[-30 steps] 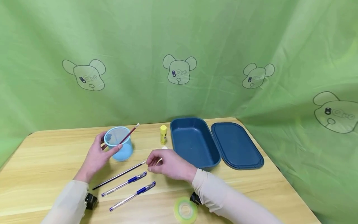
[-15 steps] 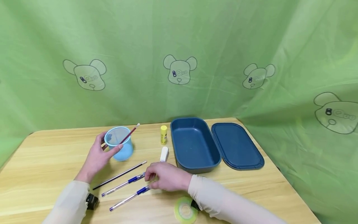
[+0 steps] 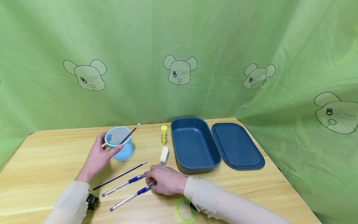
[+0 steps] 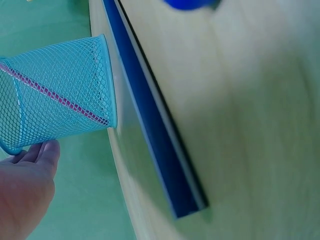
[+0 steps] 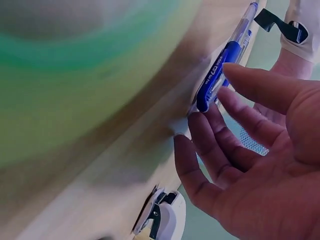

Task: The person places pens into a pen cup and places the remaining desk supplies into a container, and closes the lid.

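Note:
A light-blue mesh pen cup (image 3: 122, 152) is steadied by my left hand (image 3: 96, 158), thumb near the front rim and fingers behind. Its mesh (image 4: 60, 90) shows a dark red pencil (image 3: 130, 133) leaning inside. My right hand (image 3: 167, 180) is over the capped end of the nearer blue gel pen (image 3: 132, 196). In the right wrist view the thumb and fingertips pinch that pen's blue cap (image 5: 215, 77). Beside it lie a second blue gel pen (image 3: 123, 184) and a dark striped pencil (image 3: 120, 175), which looms large in the left wrist view.
A yellow glue stick (image 3: 163, 135) stands at the back. A small white stapler (image 3: 164, 155) lies in front of it. To the right are a dark blue box (image 3: 195, 146) and its lid (image 3: 237, 146). A green-yellow tape roll (image 3: 179, 213) lies under the right wrist.
My right hand has come down toward the near edge, from beside the pencil's end to the nearer pen's cap, uncovering the white stapler. The left hand and cup stay put.

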